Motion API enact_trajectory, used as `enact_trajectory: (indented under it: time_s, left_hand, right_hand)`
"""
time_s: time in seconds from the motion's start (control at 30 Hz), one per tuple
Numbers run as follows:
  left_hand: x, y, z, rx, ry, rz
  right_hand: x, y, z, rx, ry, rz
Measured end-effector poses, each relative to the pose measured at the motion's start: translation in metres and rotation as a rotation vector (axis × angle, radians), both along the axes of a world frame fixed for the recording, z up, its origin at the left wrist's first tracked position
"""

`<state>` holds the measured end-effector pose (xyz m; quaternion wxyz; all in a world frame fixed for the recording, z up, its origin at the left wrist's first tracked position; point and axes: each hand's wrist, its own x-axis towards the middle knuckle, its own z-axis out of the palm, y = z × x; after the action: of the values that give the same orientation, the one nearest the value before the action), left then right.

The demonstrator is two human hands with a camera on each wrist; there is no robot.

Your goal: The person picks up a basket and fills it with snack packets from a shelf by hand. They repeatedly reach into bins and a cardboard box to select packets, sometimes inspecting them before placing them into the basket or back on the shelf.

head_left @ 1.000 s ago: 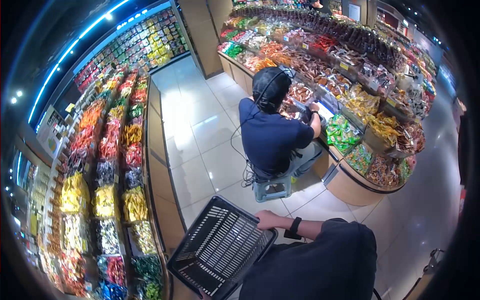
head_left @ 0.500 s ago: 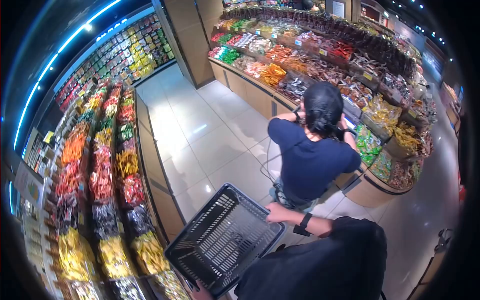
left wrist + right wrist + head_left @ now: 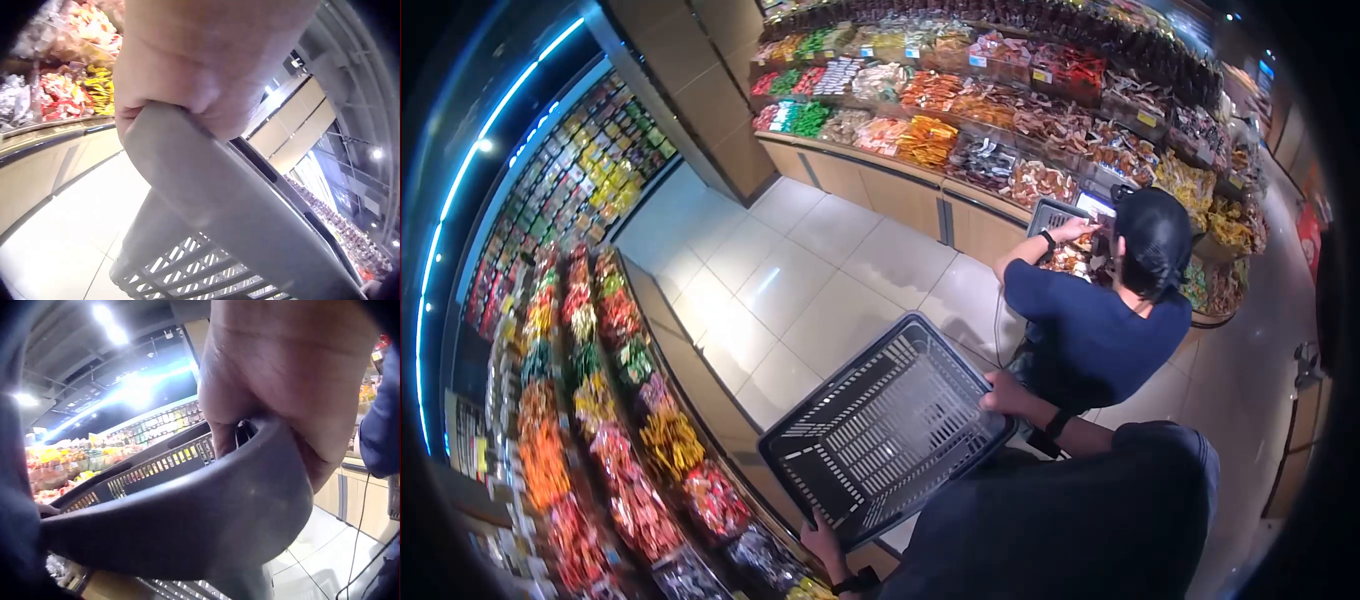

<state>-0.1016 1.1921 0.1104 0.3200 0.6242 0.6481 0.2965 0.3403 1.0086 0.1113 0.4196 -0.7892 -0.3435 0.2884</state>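
A dark grey plastic shopping basket with slotted walls and floor hangs in front of my body, tilted in the head view. At its near left corner my left hand holds the rim; in the left wrist view the fingers curl over the thick smooth corner. My right hand grips the opposite end of the rim. Close up in the right wrist view, that hand wraps the rounded corner, its fingertips partly hidden behind the rim. Floor tiles show through the basket's slots.
Just ahead on the right, a person in a dark blue shirt leans at a candy counter, near a small grey basket. Another candy shelf runs along the left. Pale tiled floor lies between them.
The person ahead has risen from a low stool and now stands bent at the counter. My view has swung left, and the basket appears higher and further right, with both hands still holding it.
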Motion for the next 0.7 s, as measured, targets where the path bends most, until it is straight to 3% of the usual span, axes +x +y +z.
enact_trajectory:
  time_s: [0.07, 0.17, 0.2, 0.3, 0.4, 0.5, 0.6, 0.63, 0.7]
  left_hand:
    - [0.024, 0.057, -0.009, 0.002, -0.019, -0.033]
    - [0.085, 0.139, -0.002, -0.134, -0.029, -0.1]
    - [0.098, 0.173, -0.013, -0.076, 0.143, -0.143]
    - [0.157, 0.269, -0.038, -0.051, -0.03, -0.188]
    - [0.246, 0.342, -0.003, 0.065, 0.044, -0.285]
    - [0.328, 0.403, 0.038, -0.015, 0.009, -0.397]
    - [0.41, 0.466, 0.041, 0.011, -0.044, -0.505]
    - [0.459, 0.504, 0.037, 0.02, -0.035, -0.563]
    - [0.511, 0.551, 0.022, 0.018, 0.005, -0.631]
  right_hand:
    - [0.016, 0.033, 0.009, -0.175, -0.009, -0.133]
    - [0.058, 0.087, 0.008, -0.117, 0.007, -0.211]
    - [0.067, 0.104, 0.004, -0.102, -0.009, -0.251]
    - [0.12, 0.153, 0.006, -0.042, 0.006, -0.352]
    - [0.162, 0.195, 0.034, -0.066, -0.041, -0.432]
    - [0.203, 0.232, 0.041, -0.004, -0.057, -0.561]
    - [0.244, 0.263, 0.025, 0.065, -0.184, -0.686]
    - [0.268, 0.287, 0.044, 0.236, -0.06, -0.688]
    - [0.301, 0.312, 0.029, 0.115, -0.068, -0.785]
